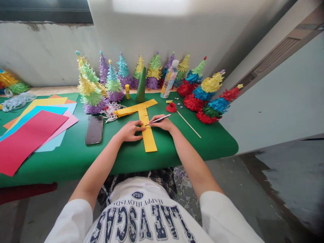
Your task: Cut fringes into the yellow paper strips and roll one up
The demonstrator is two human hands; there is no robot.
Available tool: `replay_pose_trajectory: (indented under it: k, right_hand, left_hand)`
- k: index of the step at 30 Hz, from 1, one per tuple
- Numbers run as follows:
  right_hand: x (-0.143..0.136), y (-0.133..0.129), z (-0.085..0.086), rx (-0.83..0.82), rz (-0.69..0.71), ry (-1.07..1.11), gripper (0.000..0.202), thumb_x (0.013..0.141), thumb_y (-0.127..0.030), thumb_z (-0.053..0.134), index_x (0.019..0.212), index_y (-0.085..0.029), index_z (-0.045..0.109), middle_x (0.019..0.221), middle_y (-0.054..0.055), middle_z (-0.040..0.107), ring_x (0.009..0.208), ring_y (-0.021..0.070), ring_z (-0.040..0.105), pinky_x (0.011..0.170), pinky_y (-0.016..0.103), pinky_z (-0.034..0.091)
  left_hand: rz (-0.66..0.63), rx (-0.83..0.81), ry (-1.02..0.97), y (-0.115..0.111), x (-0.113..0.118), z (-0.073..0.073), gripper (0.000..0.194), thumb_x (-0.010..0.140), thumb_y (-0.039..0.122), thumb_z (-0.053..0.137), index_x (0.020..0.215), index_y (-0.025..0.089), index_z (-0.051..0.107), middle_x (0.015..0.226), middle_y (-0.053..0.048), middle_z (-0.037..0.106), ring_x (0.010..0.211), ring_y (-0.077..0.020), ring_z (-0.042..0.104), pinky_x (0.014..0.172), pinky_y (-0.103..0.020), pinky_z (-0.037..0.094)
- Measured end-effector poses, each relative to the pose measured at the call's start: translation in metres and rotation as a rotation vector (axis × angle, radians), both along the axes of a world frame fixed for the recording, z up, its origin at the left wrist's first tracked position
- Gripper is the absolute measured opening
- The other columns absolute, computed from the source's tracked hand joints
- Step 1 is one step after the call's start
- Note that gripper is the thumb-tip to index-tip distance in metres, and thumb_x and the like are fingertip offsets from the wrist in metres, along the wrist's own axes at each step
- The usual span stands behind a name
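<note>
A yellow paper strip (150, 140) lies lengthwise on the green table, its upper part cut into a fringe along the edge. My left hand (129, 131) rests on its left side, fingers spread, the fingertips pressing the paper. My right hand (162, 124) grips a slim silver pen (163, 118), with its tip down at the strip near my left fingertips. Across the strip's top lies a second yellow strip (136, 108), fringed and curling at its left end. Beyond it stands a plain green paper cone (141, 86).
Fringed paper trees (154, 71) line the wall, with more at right (212, 98). A bottle (169, 79), glue stick (127, 91), red paper ring (171, 107) and thin stick (189, 125) lie around. Left are a phone (94, 130) and coloured sheets (32, 138).
</note>
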State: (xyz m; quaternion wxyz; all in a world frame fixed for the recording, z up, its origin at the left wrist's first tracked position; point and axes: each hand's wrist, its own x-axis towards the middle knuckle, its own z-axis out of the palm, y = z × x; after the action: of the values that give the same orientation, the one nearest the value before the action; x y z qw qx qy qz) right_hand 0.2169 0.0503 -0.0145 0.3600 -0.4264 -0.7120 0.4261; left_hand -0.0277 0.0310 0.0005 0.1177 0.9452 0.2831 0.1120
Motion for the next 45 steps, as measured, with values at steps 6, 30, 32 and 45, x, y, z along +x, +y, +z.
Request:
replay_pose_trajectory:
  k: [6, 30, 32, 45]
  right_hand:
    - [0.000, 0.001, 0.004, 0.025, 0.013, -0.029, 0.027, 0.060, -0.040, 0.079, 0.073, -0.017, 0.073, 0.070, 0.003, 0.071, 0.065, 0.0163, 0.062, 0.061, 0.028, 0.046]
    - [0.013, 0.001, 0.009, 0.019, 0.029, -0.060, 0.024, 0.061, -0.038, 0.079, 0.072, -0.017, 0.073, 0.069, 0.004, 0.071, 0.063, 0.0163, 0.060, 0.059, 0.028, 0.045]
    - [0.014, 0.001, 0.011, 0.017, 0.027, -0.069, 0.023, 0.062, -0.037, 0.078, 0.072, -0.017, 0.073, 0.070, 0.004, 0.071, 0.064, 0.0169, 0.061, 0.060, 0.029, 0.045]
    - [0.032, -0.004, 0.013, -0.023, -0.050, -0.051, 0.025, 0.057, -0.038, 0.081, 0.066, -0.017, 0.070, 0.070, 0.004, 0.071, 0.066, 0.0181, 0.063, 0.063, 0.030, 0.048]
  left_hand:
    - [0.006, -0.006, -0.009, 0.001, 0.001, 0.001, 0.045, 0.082, 0.040, 0.059, 0.123, 0.024, 0.063, 0.128, -0.012, 0.054, 0.123, -0.0296, 0.049, 0.103, -0.042, 0.039]
    - [0.016, -0.016, 0.000, 0.003, 0.001, -0.001, 0.044, 0.078, 0.030, 0.058, 0.121, 0.024, 0.064, 0.128, -0.009, 0.054, 0.122, -0.0281, 0.050, 0.101, -0.041, 0.040]
    - [0.014, -0.017, 0.001, 0.003, 0.001, -0.001, 0.044, 0.078, 0.030, 0.058, 0.121, 0.024, 0.064, 0.129, -0.009, 0.054, 0.122, -0.0284, 0.050, 0.101, -0.042, 0.039]
    - [0.005, -0.030, -0.031, 0.004, -0.002, -0.002, 0.043, 0.079, 0.030, 0.059, 0.121, 0.022, 0.064, 0.129, -0.011, 0.054, 0.123, -0.0285, 0.050, 0.103, -0.042, 0.039]
